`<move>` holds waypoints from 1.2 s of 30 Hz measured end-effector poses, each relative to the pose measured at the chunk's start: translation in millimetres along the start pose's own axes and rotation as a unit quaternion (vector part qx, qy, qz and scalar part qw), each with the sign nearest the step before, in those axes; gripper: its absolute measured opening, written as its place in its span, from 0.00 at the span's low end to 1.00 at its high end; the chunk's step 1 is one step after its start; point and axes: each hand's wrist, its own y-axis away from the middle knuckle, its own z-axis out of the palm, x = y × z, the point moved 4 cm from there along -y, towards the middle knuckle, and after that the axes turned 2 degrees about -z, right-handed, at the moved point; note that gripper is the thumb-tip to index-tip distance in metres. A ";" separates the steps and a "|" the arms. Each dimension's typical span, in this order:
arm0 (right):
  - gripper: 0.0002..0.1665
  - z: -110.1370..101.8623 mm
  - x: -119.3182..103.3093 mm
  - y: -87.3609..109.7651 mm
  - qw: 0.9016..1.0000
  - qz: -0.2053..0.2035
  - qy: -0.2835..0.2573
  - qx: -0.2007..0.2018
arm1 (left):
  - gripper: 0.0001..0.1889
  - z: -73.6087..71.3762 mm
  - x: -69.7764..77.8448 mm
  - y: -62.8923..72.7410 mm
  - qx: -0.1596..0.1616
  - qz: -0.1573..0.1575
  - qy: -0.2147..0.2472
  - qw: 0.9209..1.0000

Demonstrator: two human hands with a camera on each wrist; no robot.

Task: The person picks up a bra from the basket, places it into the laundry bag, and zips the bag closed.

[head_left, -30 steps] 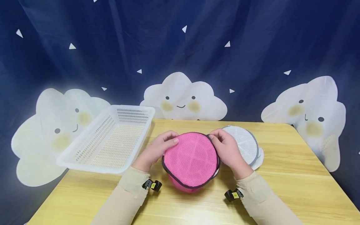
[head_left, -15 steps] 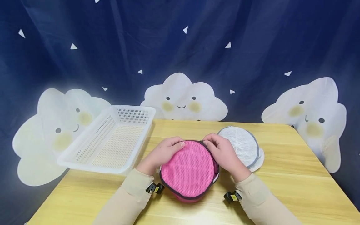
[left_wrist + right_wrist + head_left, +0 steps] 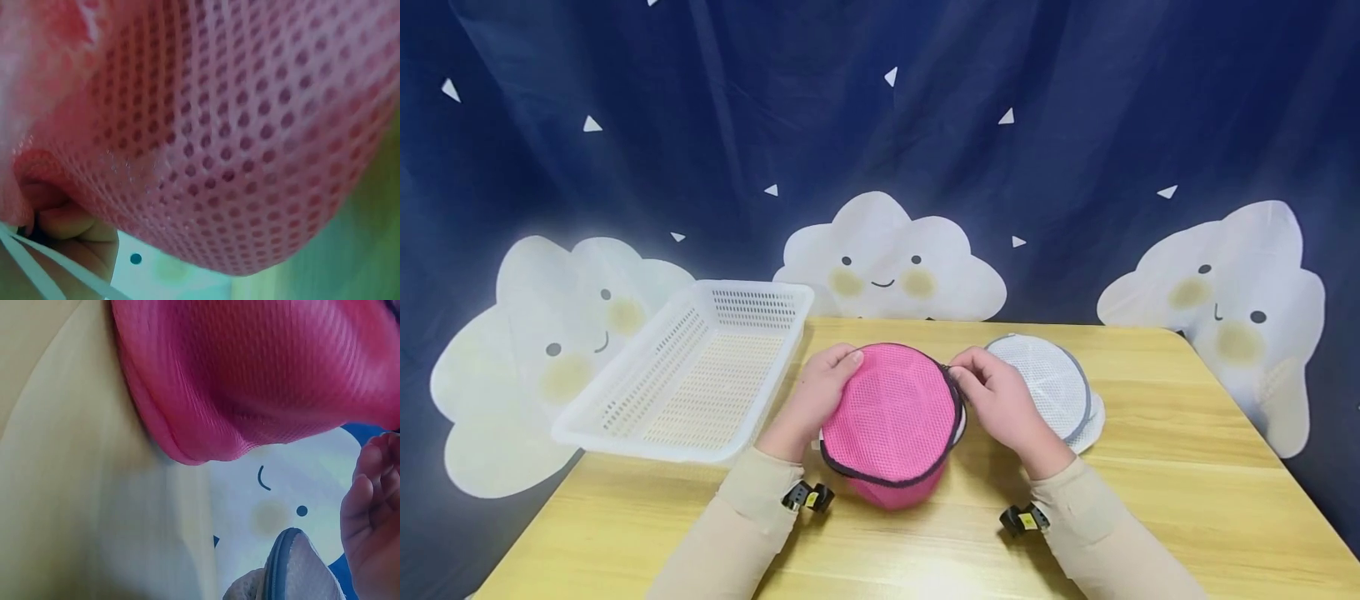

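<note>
A pink mesh laundry bag (image 3: 891, 417), round with a dark zipper edge, stands on the table in the head view. My left hand (image 3: 812, 393) grips its upper left rim, thumb on the mesh top. At the upper right, my right hand (image 3: 996, 396) pinches the dark zipper edge; the fingertips cover what they pinch. A sliver of white shows along the bag's right side. Pink mesh (image 3: 250, 150) fills much of the left wrist view, with fingers (image 3: 75, 225) at lower left. In the right wrist view my hand (image 3: 375, 512) is partly cut off.
White mesh bags with grey trim (image 3: 1045, 387) lie flat behind and beside my right hand. To the left stands a white plastic basket (image 3: 767, 392) with slotted walls. Behind the wooden table (image 3: 1187, 467) hangs a dark blue cloud-print curtain (image 3: 880, 125).
The pink bag dipped toward me, then came back up and shifted left, its top tilting. Both hands moved with it, the right hand staying at the zipper edge.
</note>
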 end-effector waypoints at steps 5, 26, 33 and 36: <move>0.04 -0.4 2.7 0.2 1.000 0.009 -0.012 0.004 | 0.14 -3.4 -3.3 -1.9 0.017 -0.009 0.023 1.000; 0.06 6.0 3.6 0.7 0.998 0.019 -0.055 -0.021 | 0.13 16.5 -1.7 7.3 -0.200 0.044 -0.049 0.978; 0.05 8.5 -2.5 2.5 0.999 -0.013 -0.036 -0.038 | 0.08 9.1 4.1 6.5 -0.107 0.042 -0.035 0.993; 0.05 9.7 -3.5 2.7 0.998 -0.020 -0.031 -0.044 | 0.08 5.1 4.9 6.1 -0.073 0.027 -0.017 0.997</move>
